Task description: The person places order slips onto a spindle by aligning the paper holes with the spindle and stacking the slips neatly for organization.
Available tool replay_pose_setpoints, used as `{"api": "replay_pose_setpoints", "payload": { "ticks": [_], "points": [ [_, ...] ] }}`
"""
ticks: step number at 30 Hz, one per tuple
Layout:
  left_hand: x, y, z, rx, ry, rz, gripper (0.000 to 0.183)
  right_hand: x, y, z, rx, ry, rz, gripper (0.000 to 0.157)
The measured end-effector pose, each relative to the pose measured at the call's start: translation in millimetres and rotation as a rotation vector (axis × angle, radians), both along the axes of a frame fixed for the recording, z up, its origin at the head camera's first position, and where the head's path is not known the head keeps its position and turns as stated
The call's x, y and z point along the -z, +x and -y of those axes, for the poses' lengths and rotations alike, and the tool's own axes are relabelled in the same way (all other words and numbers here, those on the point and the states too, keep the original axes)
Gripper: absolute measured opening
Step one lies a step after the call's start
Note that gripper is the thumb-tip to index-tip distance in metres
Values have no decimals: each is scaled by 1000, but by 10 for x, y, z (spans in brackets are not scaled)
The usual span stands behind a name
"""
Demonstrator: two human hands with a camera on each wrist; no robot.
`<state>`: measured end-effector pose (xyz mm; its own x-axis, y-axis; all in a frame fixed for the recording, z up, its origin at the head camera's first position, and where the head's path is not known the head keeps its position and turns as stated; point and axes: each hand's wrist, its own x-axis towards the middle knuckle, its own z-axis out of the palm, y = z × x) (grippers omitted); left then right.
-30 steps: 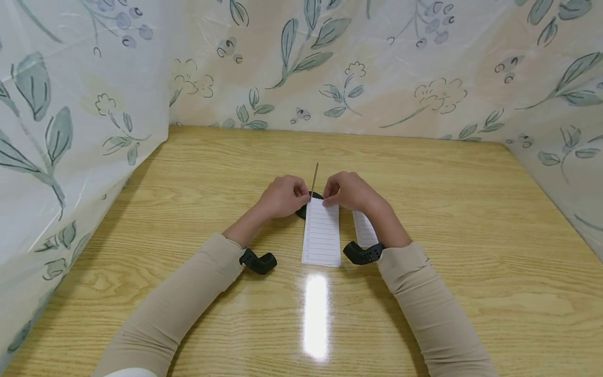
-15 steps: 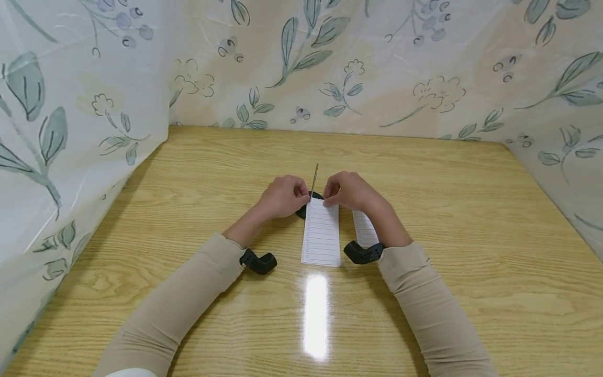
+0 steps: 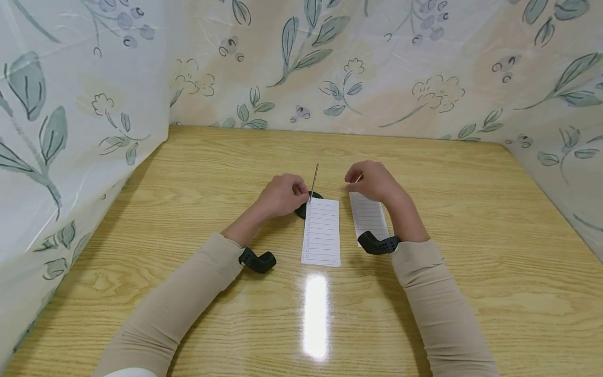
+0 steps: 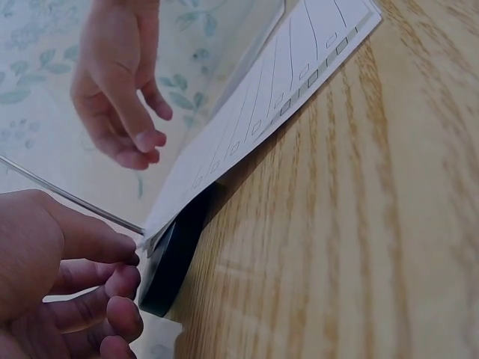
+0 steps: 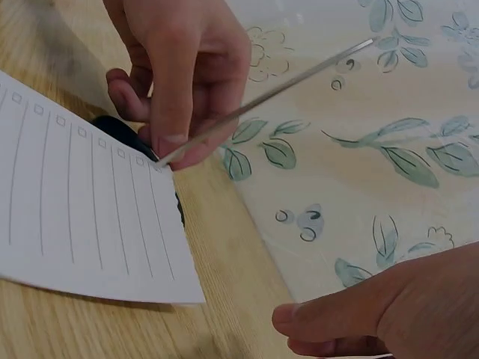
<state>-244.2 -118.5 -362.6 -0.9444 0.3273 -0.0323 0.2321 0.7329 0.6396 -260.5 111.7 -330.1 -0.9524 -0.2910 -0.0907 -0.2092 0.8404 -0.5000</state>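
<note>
A bill spike (image 3: 315, 177) with a round black base (image 3: 301, 212) stands near the table's middle. Its thin metal rod passes through the upper left corner of some lined checklist sheets (image 3: 322, 235), which slope down toward the person. At that corner, beside the rod, my left hand (image 3: 282, 195) pinches the paper between thumb and finger, also seen in the left wrist view. My right hand (image 3: 372, 179) hovers at the top edge of a second set of lined sheets (image 3: 368, 213), fingers loosely bent. The left wrist view shows nothing between the right fingertips (image 4: 150, 142).
The wood-grain table (image 3: 226, 152) is bordered at the back and sides by a floral-printed sheet (image 3: 377, 68). A black wrist camera sits on the left wrist (image 3: 257, 261) and another on the right (image 3: 377, 243).
My right hand has let go of the spiked sheets' top edge and moved right and slightly away, over the second sheets. My left hand stays at the rod.
</note>
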Motion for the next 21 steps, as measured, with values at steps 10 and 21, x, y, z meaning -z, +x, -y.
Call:
{"api": "replay_pose_setpoints", "payload": {
  "ticks": [10, 21],
  "points": [
    [-8, -21, 10, -16, 6, 9, 12, 29, -28, -110, 38, 75, 95, 27],
    [-48, -23, 13, -22, 55, 7, 15, 84, -83, -172, 10, 154, 116, 32]
  ]
}}
